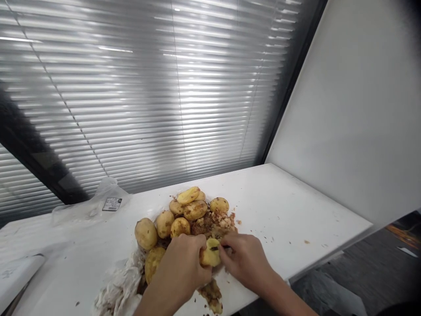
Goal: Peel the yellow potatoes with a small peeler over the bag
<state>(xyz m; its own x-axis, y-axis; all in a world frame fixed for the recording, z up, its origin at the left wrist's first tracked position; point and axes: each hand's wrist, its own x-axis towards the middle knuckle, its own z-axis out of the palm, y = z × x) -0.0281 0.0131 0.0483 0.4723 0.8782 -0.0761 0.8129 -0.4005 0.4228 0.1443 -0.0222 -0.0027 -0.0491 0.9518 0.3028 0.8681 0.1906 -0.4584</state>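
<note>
Potato (213, 259) in left hand's (189, 263) grip, over the near part of the worktop (283, 215).
Left grip curled around the potato's left side, pale yellow flesh exposed at right; right hand's (245, 259) grip pinches a small dark tool (214, 249), tip at that flesh, exact contact unclear. Other potatoes (195, 210) heaped far and left.

We see white light glaring through venetian blinds (197, 87) beyond the gripped potato (210, 258), a dimmer grey panel (348, 118) rightward, and dark vignetting farther up-right.
</note>
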